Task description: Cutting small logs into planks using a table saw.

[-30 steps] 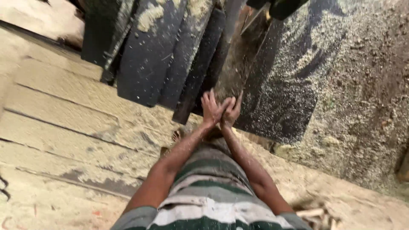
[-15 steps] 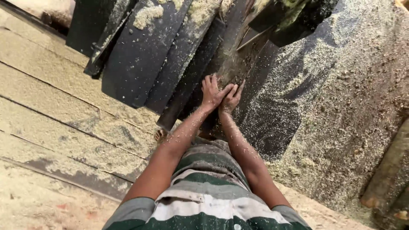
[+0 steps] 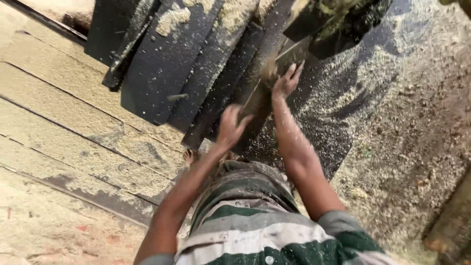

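Note:
I look down over my striped shirt at a narrow dark plank (image 3: pixel 255 100) dusted with sawdust, slanting away from me. My right hand (image 3: pixel 287 81) rests flat on its far part with fingers spread, pushing sawdust (image 3: pixel 269 68) along it. My left hand (image 3: pixel 230 125) hovers blurred over the near end of the same plank, fingers loosely curled and holding nothing. More dark boards (image 3: pixel 162 73) lie side by side to the left of the plank, each carrying heaps of sawdust.
Pale wooden floorboards (image 3: pixel 64 132) covered in sawdust stretch to the left. A thick layer of sawdust and chips (image 3: pixel 412 127) covers the ground on the right. A dark machine part (image 3: pixel 338 19) sits above the plank. A log end (image 3: pixel 449 230) shows at the lower right.
My hands were pressed together on the plank; now they have parted. The right hand has slid farther up the plank, the left has dropped back toward me. Sawdust has been brushed along.

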